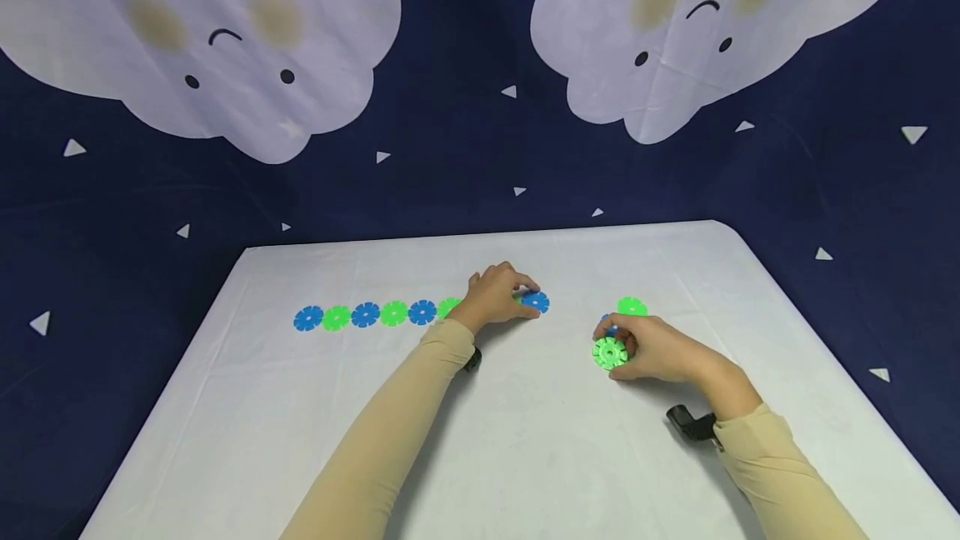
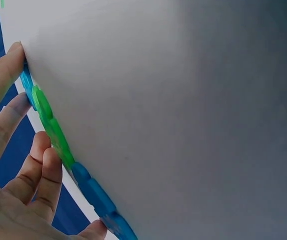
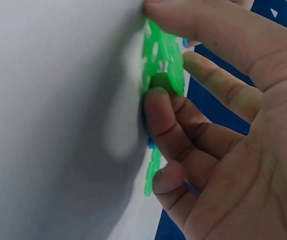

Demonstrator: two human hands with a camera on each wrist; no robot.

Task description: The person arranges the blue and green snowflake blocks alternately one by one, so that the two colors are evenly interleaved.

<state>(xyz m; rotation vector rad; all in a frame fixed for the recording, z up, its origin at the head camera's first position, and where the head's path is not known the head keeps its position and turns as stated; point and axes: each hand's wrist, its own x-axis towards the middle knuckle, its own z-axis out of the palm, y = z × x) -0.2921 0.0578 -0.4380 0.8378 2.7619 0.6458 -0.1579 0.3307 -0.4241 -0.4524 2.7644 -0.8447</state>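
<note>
Notched flat plastic discs, blue and green by turns, form a row on the white table. At its right end my left hand point(image 1: 491, 294) pinches a blue disc point(image 1: 536, 302) between thumb and index finger. The left wrist view shows a green disc point(image 2: 53, 127) and another blue disc point(image 2: 101, 200) along the fingers. My right hand point(image 1: 660, 348) holds a green disc point(image 1: 610, 352) by its edges, thumb below and index finger above. Behind the right fingers are a partly hidden blue disc point(image 1: 606, 322) and a green disc point(image 1: 632, 307).
The row runs left from the left hand to a blue disc point(image 1: 308, 318) at its far end; the left hand and sleeve hide part of it. The white table point(image 1: 525, 440) ends at the back before a dark blue cloth point(image 1: 450, 198) printed with clouds.
</note>
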